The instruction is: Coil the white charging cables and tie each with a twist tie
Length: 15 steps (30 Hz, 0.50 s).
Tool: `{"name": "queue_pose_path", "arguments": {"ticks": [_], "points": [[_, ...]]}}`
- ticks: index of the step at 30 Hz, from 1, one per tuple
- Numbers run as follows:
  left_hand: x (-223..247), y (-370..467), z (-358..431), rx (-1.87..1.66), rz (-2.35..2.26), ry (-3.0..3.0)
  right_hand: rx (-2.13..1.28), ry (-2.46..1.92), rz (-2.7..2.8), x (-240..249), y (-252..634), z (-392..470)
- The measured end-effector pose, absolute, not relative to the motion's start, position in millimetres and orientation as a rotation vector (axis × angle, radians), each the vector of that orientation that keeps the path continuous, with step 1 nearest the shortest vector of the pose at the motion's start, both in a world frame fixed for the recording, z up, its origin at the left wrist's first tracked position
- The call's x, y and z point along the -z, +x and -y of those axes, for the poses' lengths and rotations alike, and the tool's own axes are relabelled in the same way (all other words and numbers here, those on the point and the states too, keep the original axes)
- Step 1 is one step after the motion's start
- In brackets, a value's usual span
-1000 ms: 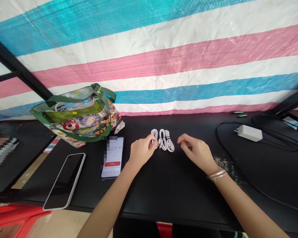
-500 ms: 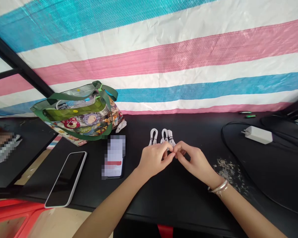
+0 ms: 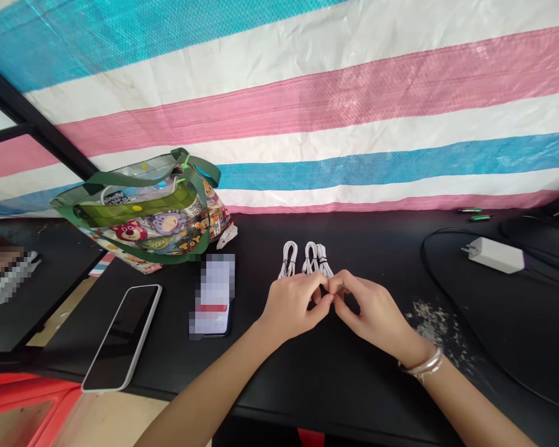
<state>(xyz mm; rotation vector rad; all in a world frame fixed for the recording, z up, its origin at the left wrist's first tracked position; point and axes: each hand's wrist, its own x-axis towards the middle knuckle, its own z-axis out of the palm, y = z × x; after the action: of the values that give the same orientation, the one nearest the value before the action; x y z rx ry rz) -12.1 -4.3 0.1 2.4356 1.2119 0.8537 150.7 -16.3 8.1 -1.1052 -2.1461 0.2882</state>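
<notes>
My left hand (image 3: 295,302) and my right hand (image 3: 366,308) meet fingertip to fingertip above the black table (image 3: 302,372). Each pinches thumb against forefinger; whatever lies between the tips is too small or hidden to make out. Just beyond my left hand lies a coiled white cable (image 3: 289,257) with a dark tie. Beside it, two more white coils (image 3: 311,256) (image 3: 322,257) sit close together, their near ends hidden behind my fingers. A bracelet circles my right wrist.
On the left are a patterned bag (image 3: 153,217) with green handles, a lit phone (image 3: 214,295) and a dark-screened phone (image 3: 123,338). A white charger (image 3: 496,254), a black cord (image 3: 447,298) and two small green items (image 3: 479,218) lie to the right. Striped sheeting hangs behind.
The view has shifted slightly. Both hands stay pinched together at the fingertips, a little lower and farther right in view. The cables lie as before.
</notes>
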Motion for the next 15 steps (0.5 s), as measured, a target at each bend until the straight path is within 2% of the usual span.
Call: {"name": "queue_pose_path", "arguments": {"ticks": [15], "points": [[-0.9, -12.5, 3.7, -0.781, -1.234, 2.438, -0.364, -1.064, 2.282, -12.8, 155.6, 14.4]]}}
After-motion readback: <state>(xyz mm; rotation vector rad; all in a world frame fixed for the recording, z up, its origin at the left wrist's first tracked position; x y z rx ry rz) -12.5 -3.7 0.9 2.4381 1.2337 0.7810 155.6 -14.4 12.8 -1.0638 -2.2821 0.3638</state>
